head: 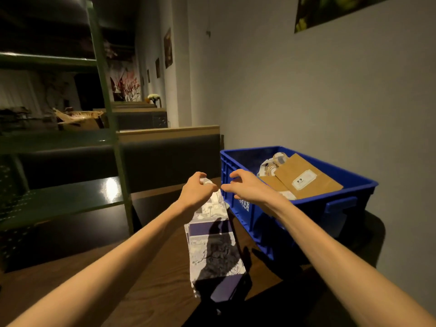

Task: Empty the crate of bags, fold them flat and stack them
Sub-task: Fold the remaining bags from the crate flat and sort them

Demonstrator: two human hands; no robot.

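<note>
At the centre of the frame we see a printed bag (213, 244), white and purple with grey drawings, hanging down over the brown table (70, 279) toward the lower centre; its lower end is at the tabletop, though we cannot tell whether it rests there. Our left hand (197, 191) grips the bag's top edge, fingers curled round it. Our right hand (245, 185) hovers just beside the left, its fingers apart and bent like a claw, the fingertips close to the bag's top; we cannot tell whether they touch it. Right of the hands, at centre right, stands the blue crate (259, 223) on the table, against the grey wall (306, 90). Inside it lie two brown bags (313, 182), the upper one bearing a white label printed "99", and behind them, toward the crate's far side, another printed bag (271, 166) with looped handles. White characters are printed on the crate's near long side. Beyond the table, a dark bench back (165, 156) with a pale wooden top runs across the middle of the frame. At the left rises a green metal shelf (106, 90), with an open cardboard box (80, 119) behind it. Framed pictures (168, 48) hang along the wall at upper centre, and another picture (330, 10) hangs at the upper right.
</note>
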